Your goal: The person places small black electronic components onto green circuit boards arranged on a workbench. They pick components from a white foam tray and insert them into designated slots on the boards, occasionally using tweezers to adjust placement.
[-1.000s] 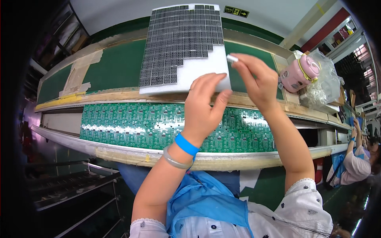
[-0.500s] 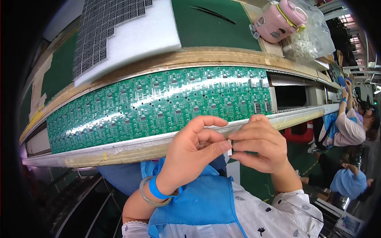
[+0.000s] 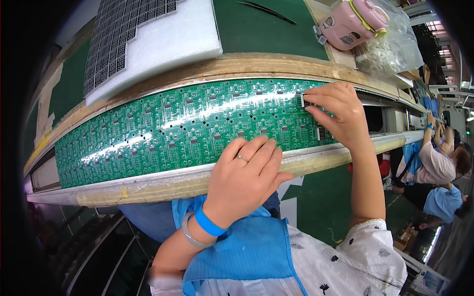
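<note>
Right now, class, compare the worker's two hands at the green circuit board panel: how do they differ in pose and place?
The left hand lies flat, fingers together, on the green circuit board panel's near edge; the right hand reaches farther right, pinching a small component against it. The left wears a ring and wristbands; the right shows none. Both touch the panel.

Back of the bench there's a white foam tray [image 3: 163, 42] half full of small dark parts, black tweezers [image 3: 266, 11] on the green mat [image 3: 256, 32], a pink bottle [image 3: 353, 22] beside a clear plastic bag [image 3: 395, 49].
</note>
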Available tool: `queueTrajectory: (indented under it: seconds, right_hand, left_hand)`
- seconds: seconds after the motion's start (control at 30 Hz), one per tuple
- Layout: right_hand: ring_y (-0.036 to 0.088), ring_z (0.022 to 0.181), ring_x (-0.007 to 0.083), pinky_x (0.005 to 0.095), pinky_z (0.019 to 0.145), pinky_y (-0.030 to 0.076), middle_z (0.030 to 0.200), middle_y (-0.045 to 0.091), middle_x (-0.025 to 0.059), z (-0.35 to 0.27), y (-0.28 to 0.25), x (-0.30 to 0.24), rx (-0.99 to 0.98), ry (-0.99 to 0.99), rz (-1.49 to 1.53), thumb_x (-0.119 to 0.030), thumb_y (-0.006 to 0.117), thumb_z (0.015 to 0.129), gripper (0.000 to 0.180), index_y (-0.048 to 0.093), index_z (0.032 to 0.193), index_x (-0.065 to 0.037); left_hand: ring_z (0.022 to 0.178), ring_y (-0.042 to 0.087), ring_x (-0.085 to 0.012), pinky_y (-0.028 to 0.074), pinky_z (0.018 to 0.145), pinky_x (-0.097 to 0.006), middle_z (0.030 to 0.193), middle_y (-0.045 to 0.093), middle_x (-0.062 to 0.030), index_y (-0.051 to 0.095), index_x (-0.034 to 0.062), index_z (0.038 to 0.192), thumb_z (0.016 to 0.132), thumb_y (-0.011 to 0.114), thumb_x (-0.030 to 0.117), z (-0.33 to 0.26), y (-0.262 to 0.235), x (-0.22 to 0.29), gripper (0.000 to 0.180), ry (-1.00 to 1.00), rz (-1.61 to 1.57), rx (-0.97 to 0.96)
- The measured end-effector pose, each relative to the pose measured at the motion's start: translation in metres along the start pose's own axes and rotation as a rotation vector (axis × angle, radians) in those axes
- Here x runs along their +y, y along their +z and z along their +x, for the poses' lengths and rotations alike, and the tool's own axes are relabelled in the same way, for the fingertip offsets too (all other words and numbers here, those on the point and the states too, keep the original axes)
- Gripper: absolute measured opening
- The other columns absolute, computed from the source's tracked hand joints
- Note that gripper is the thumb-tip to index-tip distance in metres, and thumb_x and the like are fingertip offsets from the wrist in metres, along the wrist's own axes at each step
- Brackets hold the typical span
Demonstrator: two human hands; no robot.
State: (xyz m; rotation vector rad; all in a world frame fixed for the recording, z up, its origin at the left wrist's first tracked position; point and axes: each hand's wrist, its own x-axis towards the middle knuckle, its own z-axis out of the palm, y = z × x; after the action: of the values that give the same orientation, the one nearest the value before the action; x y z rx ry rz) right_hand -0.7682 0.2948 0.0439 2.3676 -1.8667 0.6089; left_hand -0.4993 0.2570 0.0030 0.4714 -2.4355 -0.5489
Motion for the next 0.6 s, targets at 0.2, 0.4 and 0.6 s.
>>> queueTrajectory:
  seconds: [0.2,0.4,0.6]
  right_hand:
    - [0.068,0.096,0.0228,0.0391,0.088,0.045,0.103,0.076,0.0025,0.0035,0.0042,0.0020,0.005,-0.016,0.027,-0.009,0.081,0.080,0.019,0.077,0.098,-0.008]
    - [0.068,0.096,0.0222,0.0392,0.087,0.046,0.103,0.077,0.0024,0.0038,0.0064,0.0022,-0.003,0.002,0.022,-0.010,0.081,0.080,0.018,0.077,0.098,-0.008]
    - [0.068,0.096,0.0221,0.0394,0.088,0.046,0.102,0.077,0.0024,0.0062,0.0042,0.0000,-0.016,-0.012,-0.001,-0.011,0.081,0.080,0.018,0.078,0.097,-0.008]
  left_hand:
    - [0.112,0.065,-0.0253,0.044,0.095,-0.044,0.120,0.071,-0.0103,0.070,0.0035,0.112,0.082,0.079,0.035,0.0007,-0.0014,0.0006,0.044,-0.004,0.028,0.000]
    - [0.112,0.065,-0.0235,0.043,0.093,-0.044,0.118,0.071,-0.0093,0.071,0.0042,0.110,0.083,0.079,0.035,0.0003,-0.0009,0.0005,0.041,-0.008,0.039,0.007]
    - [0.112,0.065,-0.0223,0.041,0.094,-0.044,0.117,0.072,-0.0085,0.072,0.0046,0.108,0.084,0.078,0.035,0.0005,-0.0019,0.0012,0.040,-0.017,0.036,0.007]
